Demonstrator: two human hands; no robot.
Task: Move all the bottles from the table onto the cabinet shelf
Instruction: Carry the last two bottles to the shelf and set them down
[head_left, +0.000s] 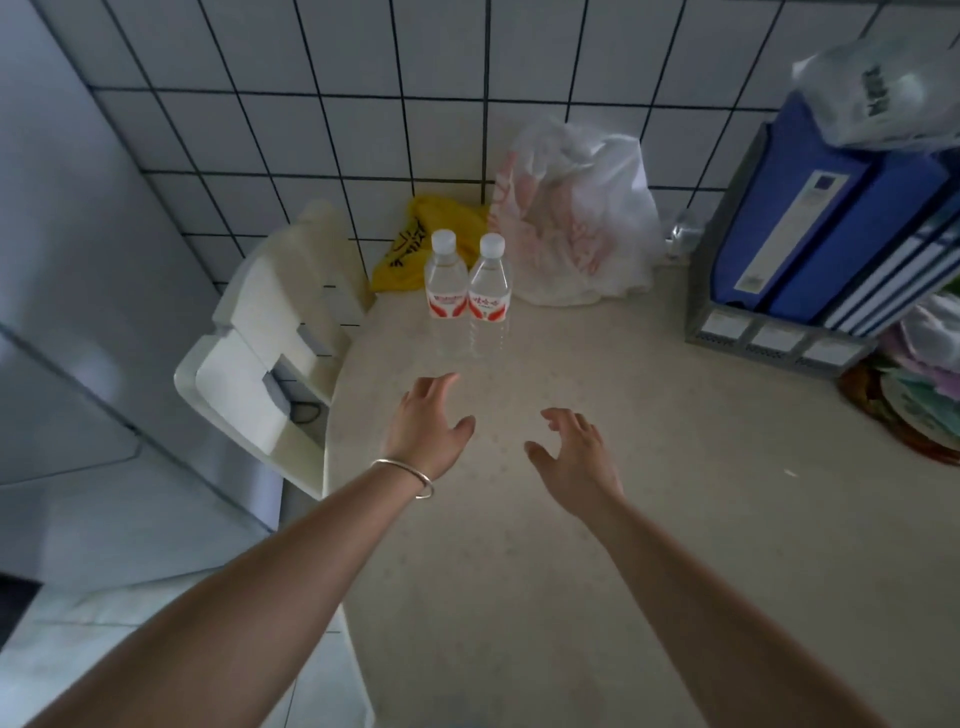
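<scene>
Beige table (597, 519): both hands, left (428, 421), right (574, 457), spread, empty, near bottles (467, 291).

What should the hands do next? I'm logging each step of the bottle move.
Probably reach forward and grip one bottle each: the left hand and right hand hover open, short of the left bottle and right bottle, both upright on the table.
</scene>
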